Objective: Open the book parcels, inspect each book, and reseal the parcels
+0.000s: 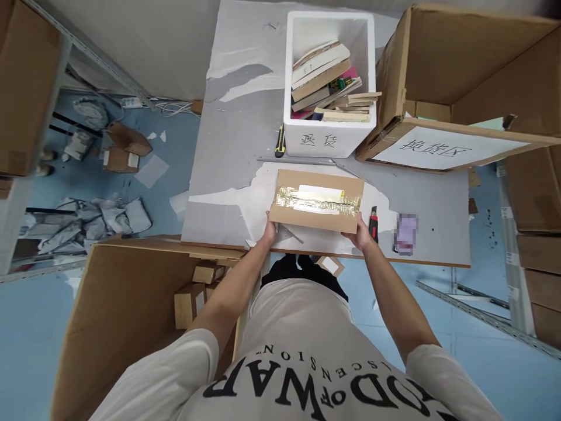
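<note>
The left hand [269, 231] gripped the flat cardboard parcel [317, 200] at its seven o'clock corner; the parcel lay on the table [228, 175] between both hands, and the right hand [362, 235] clasped its five o'clock corner.

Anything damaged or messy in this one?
Yes. The table's white covering is torn and peeling, baring grey patches. Crumpled packaging litters the floor at left. The taped parcel held by both hands looks intact.

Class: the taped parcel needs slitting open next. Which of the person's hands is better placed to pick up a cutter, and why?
Right. The right hand holds the parcel edge right beside the red cutter; the left hand is farther from the yellow cutter.
</note>
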